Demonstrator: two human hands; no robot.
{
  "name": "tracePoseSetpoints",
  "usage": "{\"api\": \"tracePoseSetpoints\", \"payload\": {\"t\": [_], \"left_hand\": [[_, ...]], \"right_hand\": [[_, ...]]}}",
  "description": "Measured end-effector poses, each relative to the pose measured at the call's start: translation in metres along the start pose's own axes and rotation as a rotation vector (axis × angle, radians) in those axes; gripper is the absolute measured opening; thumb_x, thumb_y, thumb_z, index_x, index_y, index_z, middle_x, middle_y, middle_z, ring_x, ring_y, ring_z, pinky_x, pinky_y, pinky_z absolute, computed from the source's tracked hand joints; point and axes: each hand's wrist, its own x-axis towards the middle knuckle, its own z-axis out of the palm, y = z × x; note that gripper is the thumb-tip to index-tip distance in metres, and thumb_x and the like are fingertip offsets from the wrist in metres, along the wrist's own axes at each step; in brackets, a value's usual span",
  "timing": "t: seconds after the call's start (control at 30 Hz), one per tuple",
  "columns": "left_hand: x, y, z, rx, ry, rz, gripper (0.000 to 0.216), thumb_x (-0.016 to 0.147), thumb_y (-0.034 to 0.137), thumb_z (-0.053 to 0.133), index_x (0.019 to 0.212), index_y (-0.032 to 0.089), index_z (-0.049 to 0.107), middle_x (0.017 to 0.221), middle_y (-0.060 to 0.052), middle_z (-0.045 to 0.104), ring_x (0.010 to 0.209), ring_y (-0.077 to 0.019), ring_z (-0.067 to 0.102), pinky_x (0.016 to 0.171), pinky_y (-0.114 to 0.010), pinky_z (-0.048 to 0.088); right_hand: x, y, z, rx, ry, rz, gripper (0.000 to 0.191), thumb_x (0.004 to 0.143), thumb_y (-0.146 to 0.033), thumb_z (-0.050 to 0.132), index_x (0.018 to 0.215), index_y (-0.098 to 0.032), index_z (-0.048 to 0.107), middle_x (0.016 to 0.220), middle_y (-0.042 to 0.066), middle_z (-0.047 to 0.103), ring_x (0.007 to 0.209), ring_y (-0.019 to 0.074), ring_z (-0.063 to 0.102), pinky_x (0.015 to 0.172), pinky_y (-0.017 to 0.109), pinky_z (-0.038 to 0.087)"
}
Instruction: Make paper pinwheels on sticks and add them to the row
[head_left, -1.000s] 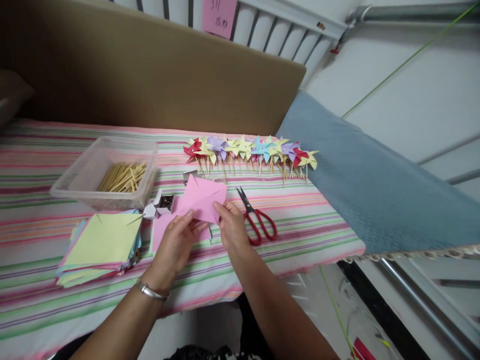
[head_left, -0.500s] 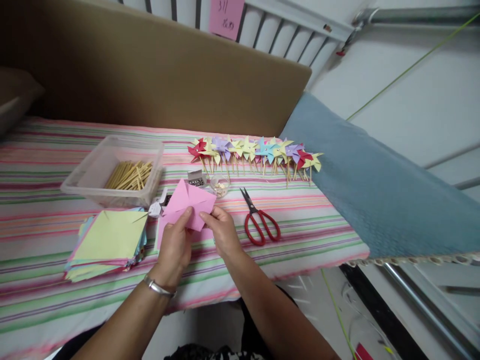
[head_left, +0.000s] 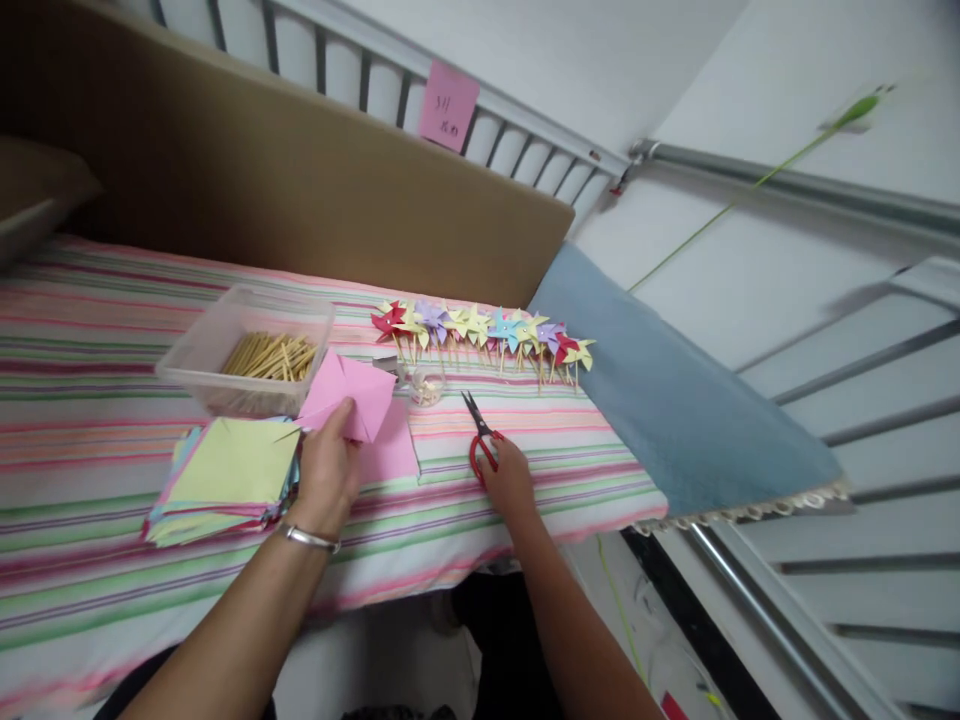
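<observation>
My left hand (head_left: 328, 470) pinches a folded pink paper square (head_left: 347, 396) and holds it up above the striped cloth (head_left: 90, 440). Another pink sheet (head_left: 390, 452) lies flat just under it. My right hand (head_left: 508, 478) rests over the handles of the red scissors (head_left: 477, 437), fingers curled on them; the blades point away from me. A metal bracelet sits on my left wrist.
A stack of coloured paper squares (head_left: 225, 478) lies to the left. Behind it stands a clear tub of wooden sticks (head_left: 259, 355). A row of finished paper pinwheels (head_left: 480, 328) lines the back, with a small clear cup (head_left: 426, 383) before it. A blue mat (head_left: 675, 400) lies to the right.
My right hand let go of the pink paper and moved right onto the scissors. My left hand now holds the paper alone, shifted a little left. The view tilted.
</observation>
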Motion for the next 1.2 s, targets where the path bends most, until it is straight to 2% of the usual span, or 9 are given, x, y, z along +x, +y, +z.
{"api": "tracePoseSetpoints", "payload": {"t": [0.17,0.4,0.47,0.5,0.57,0.63,0.73,0.87,1.2], "left_hand": [[-0.006,0.009,0.000,-0.045,-0.010,-0.063,0.015,0.075,0.007,0.063,0.087,0.014,0.069,0.092,-0.006,0.072,0.080,-0.0130,0.066,0.065,-0.020,0.053],[-0.010,0.024,0.003,-0.118,-0.009,-0.158,0.020,0.077,0.006,0.061,0.095,0.013,0.067,0.088,-0.006,0.072,0.073,-0.0124,0.067,0.061,-0.020,0.054],[-0.012,0.027,0.004,-0.125,0.000,-0.205,0.019,0.077,0.006,0.061,0.094,0.012,0.066,0.083,-0.006,0.072,0.069,-0.0119,0.067,0.061,-0.020,0.054],[-0.013,0.028,0.004,-0.128,-0.003,-0.226,0.018,0.078,0.006,0.060,0.094,0.012,0.066,0.081,-0.006,0.072,0.068,-0.0118,0.067,0.061,-0.020,0.054],[-0.015,0.029,0.004,-0.134,-0.018,-0.260,0.018,0.078,0.006,0.060,0.094,0.011,0.066,0.079,-0.005,0.072,0.066,-0.0117,0.067,0.059,-0.019,0.053],[-0.016,0.029,0.003,-0.140,-0.029,-0.282,0.018,0.077,0.006,0.061,0.094,0.011,0.066,0.078,-0.005,0.072,0.064,-0.0119,0.066,0.057,-0.019,0.053],[-0.015,0.028,0.001,-0.140,-0.039,-0.300,0.019,0.077,0.007,0.062,0.095,0.011,0.065,0.079,-0.006,0.072,0.064,-0.0127,0.067,0.055,-0.019,0.052],[-0.013,0.027,-0.001,-0.141,-0.061,-0.330,0.018,0.077,0.008,0.062,0.095,0.011,0.064,0.079,-0.006,0.072,0.063,-0.0137,0.067,0.050,-0.020,0.051],[-0.015,0.026,0.001,-0.195,-0.067,-0.371,0.016,0.077,0.005,0.061,0.092,0.010,0.064,0.074,-0.005,0.072,0.061,-0.0133,0.067,0.053,-0.021,0.053]], "right_hand": [[-0.003,-0.006,0.002,-0.094,-0.002,0.020,0.038,0.075,-0.021,0.055,0.111,-0.009,0.061,0.105,0.018,0.062,0.105,0.0301,0.053,0.096,0.043,0.035],[-0.011,-0.012,-0.022,0.027,-0.054,0.138,0.051,0.070,-0.030,0.060,0.117,-0.015,0.053,0.085,0.006,0.063,0.076,0.0211,0.060,0.063,0.030,0.045],[-0.033,-0.018,-0.026,0.175,-0.082,0.182,0.055,0.079,-0.043,0.048,0.127,-0.017,0.041,0.075,0.002,0.060,0.059,0.0168,0.057,0.050,0.026,0.040],[-0.047,-0.023,-0.028,0.432,-0.140,0.215,0.057,0.079,-0.046,0.049,0.127,-0.019,0.038,0.072,0.000,0.058,0.053,0.0151,0.053,0.045,0.024,0.036],[-0.076,-0.039,-0.030,0.823,-0.328,0.241,0.049,0.076,-0.051,0.053,0.114,-0.020,0.047,0.060,-0.005,0.050,0.045,0.0118,0.045,0.042,0.023,0.033],[-0.100,-0.060,-0.031,0.963,-0.475,0.220,0.039,0.077,-0.048,0.055,0.104,-0.020,0.052,0.054,-0.006,0.046,0.042,0.0109,0.041,0.041,0.023,0.033],[-0.120,-0.085,-0.026,0.889,-0.521,0.165,0.034,0.071,-0.028,0.064,0.103,-0.022,0.054,0.059,-0.005,0.054,0.048,0.0116,0.048,0.045,0.023,0.037],[-0.122,-0.091,-0.011,0.759,-0.567,0.066,0.047,0.064,-0.017,0.065,0.110,-0.024,0.056,0.081,0.001,0.065,0.068,0.0158,0.058,0.059,0.028,0.045],[-0.130,-0.111,-0.018,0.697,-0.655,0.105,0.040,0.079,-0.047,0.058,0.105,-0.017,0.058,0.065,-0.001,0.058,0.044,0.0070,0.046,0.042,0.020,0.035]]}}
